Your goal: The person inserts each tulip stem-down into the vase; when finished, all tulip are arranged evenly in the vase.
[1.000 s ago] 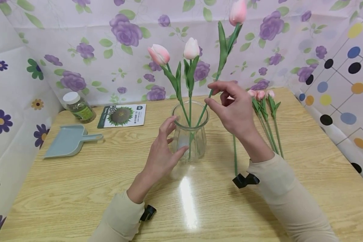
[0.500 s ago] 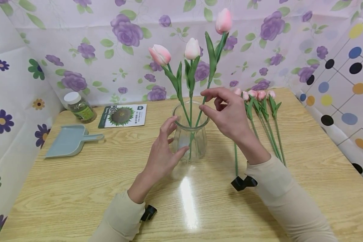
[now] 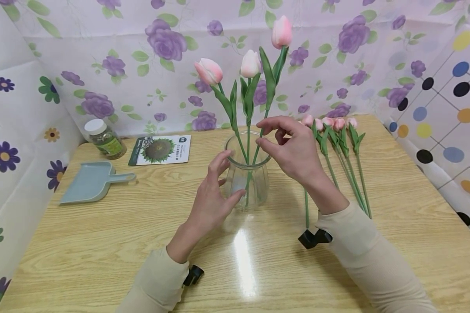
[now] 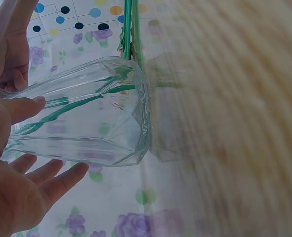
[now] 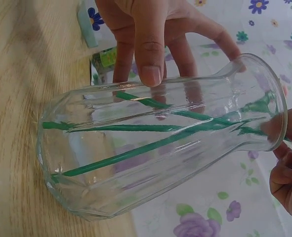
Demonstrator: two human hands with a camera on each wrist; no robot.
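A clear glass vase (image 3: 260,189) stands upright on the table. My left hand (image 3: 208,198) holds its left side, with the thumb on the near side and the fingers spread round behind, as the left wrist view shows on the glass (image 4: 86,126). Two pale pink tulips (image 3: 209,71) lean in the vase. Between thumb and fingertips, just above the rim, my right hand (image 3: 295,150) pinches the stem of a third pink tulip (image 3: 281,32), which rises taller than the others. Three green stems (image 5: 136,153) cross inside the glass in the right wrist view.
Several loose pink tulips (image 3: 338,124) lie on the table (image 3: 149,234) at right, partly behind my right forearm. At left are a blue-grey dustpan (image 3: 88,184), a white-lidded jar (image 3: 107,141) and a sunflower seed packet (image 3: 159,150). Flower-patterned cloth backs the table.
My right hand has moved left and down with the pinched tulip, whose stem sits deeper in the vase. More of the loose tulips show behind that hand. My left hand stays at the vase.
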